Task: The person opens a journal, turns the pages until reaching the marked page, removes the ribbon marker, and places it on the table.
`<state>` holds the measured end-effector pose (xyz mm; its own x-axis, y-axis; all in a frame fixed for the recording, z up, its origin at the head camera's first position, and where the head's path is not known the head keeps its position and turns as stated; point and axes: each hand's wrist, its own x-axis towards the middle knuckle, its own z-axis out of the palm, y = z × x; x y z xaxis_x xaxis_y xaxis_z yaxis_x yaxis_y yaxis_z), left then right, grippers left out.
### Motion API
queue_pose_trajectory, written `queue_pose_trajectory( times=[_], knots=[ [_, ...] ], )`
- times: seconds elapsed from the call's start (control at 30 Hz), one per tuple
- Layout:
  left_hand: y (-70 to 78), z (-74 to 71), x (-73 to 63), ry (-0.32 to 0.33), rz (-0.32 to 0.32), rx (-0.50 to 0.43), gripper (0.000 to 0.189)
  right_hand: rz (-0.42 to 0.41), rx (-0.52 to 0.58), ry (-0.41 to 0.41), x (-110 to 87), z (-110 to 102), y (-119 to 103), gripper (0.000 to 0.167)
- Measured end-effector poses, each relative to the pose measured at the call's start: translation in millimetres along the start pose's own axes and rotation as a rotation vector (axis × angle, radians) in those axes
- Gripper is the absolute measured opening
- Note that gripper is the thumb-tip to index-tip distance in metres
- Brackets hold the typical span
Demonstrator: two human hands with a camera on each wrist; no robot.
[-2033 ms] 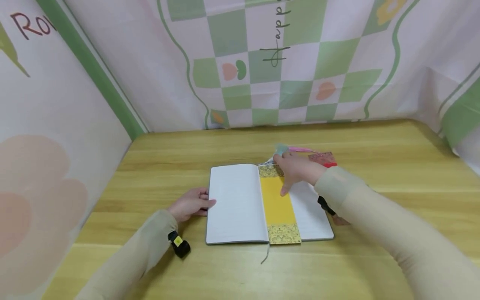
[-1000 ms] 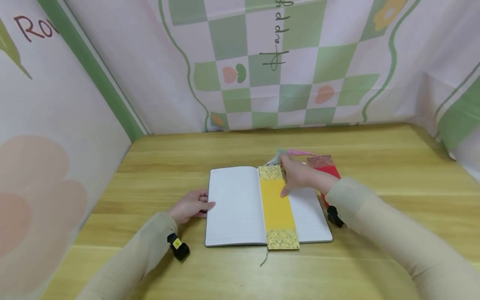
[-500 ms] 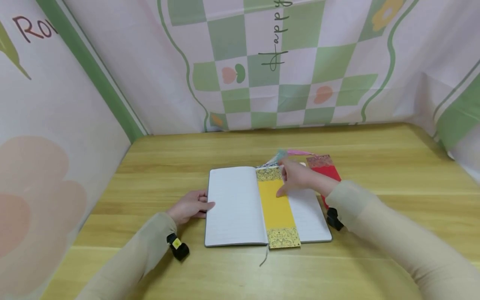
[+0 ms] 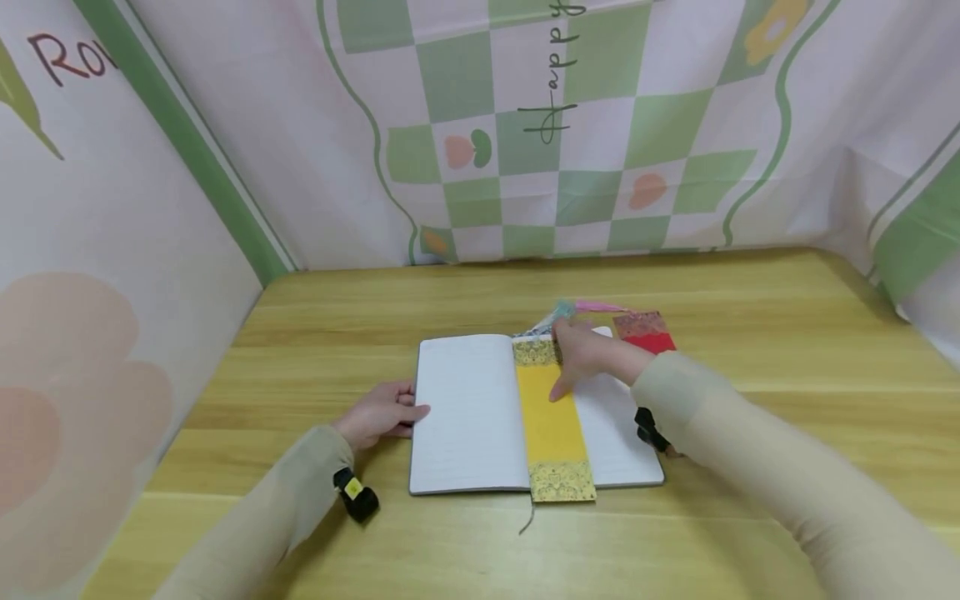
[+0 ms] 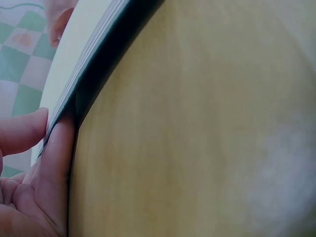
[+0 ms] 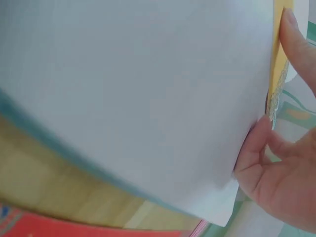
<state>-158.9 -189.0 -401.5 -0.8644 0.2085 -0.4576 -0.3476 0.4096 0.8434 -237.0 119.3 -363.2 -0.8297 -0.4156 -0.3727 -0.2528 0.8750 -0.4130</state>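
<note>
An open notebook [image 4: 472, 417] with pale lined pages lies on the table. Its left edge is held by my left hand [image 4: 378, 412], with the thumb over the page and fingers under the dark cover, as the left wrist view shows. Along the right side of the fold lies a yellow bookmark [image 4: 551, 425] with patterned ends, its lower end jutting past the notebook. My right hand [image 4: 588, 354] holds the bookmark's upper right side, thumb on its yellow face and fingers bent near the top. Exact fingertip contact is partly hidden.
A red bookmark [image 4: 648, 342] lies right of the notebook, partly behind the right arm. Pink [image 4: 600, 307] and pale blue tassels [image 4: 558, 312] lie behind the notebook. A grey ribbon [image 4: 527, 518] hangs from its lower edge. A printed cloth [image 4: 525, 167] hangs behind the wooden table [image 4: 337, 308].
The yellow bookmark has shifted slightly left toward the fold, with my right hand moving along with it. My left hand keeps its hold on the notebook's edge.
</note>
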Motion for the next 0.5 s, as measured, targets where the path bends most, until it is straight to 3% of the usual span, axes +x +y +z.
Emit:
queue_pose_trajectory(
  times=[0.17,0.33,0.5],
  knots=[
    [1.4,-1.3,-2.5,-0.024,0.016,0.004,0.012,0.009,0.082,0.012,-1.6,1,-1,0.111],
    [-0.6,0.0,1.2,0.013,-0.004,0.016,0.015,-0.051,0.163,0.078,-3.6,1,4,0.078],
    [-2.2,1.4,2.9,0.030,-0.017,0.020,0.014,-0.062,0.464,0.065,-6.3,2,13,0.066]
  ],
)
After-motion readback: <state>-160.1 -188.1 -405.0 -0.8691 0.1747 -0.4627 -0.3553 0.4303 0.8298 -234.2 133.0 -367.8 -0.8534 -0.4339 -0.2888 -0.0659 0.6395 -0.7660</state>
